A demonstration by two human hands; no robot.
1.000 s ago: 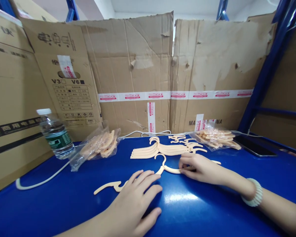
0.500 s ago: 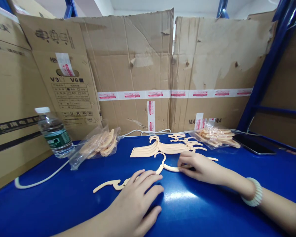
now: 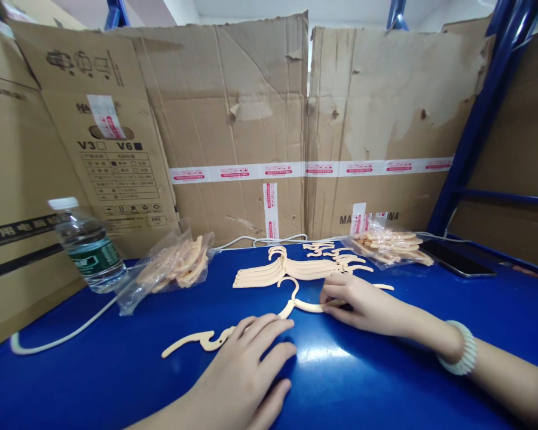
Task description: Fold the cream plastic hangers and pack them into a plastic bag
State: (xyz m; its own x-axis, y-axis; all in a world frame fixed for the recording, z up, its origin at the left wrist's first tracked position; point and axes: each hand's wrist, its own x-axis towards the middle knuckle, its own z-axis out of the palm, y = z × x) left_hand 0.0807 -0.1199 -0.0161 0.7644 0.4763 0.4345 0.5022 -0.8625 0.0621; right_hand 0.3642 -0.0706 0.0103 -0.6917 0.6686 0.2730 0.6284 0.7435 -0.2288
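Note:
A cream-coloured folding hanger (image 3: 308,307) lies spread on the blue table, its hook pointing away from me. My left hand (image 3: 246,367) rests over the hanger's left arm, fingers stretched and apart, hiding part of it. A hooked end piece (image 3: 186,343) sticks out to the left of that hand. With thumb and fingers pinched together, my right hand (image 3: 363,303) grips the hanger's right arm; a tip of it shows beyond the hand. Just behind lies a row of matching hangers (image 3: 260,277) set close together, with small hooked pieces (image 3: 318,248) further back.
Clear bags of cream pieces lie left (image 3: 183,263) and right (image 3: 390,246). A water bottle (image 3: 92,257) stands at the left beside a white cable (image 3: 58,346). A phone (image 3: 457,260) lies at the right. Cardboard sheets (image 3: 233,131) wall the back of the table (image 3: 341,388).
The view has shifted slightly, so things at the left sit a little further left. Both hands keep nearly the same place and pose on the hanger.

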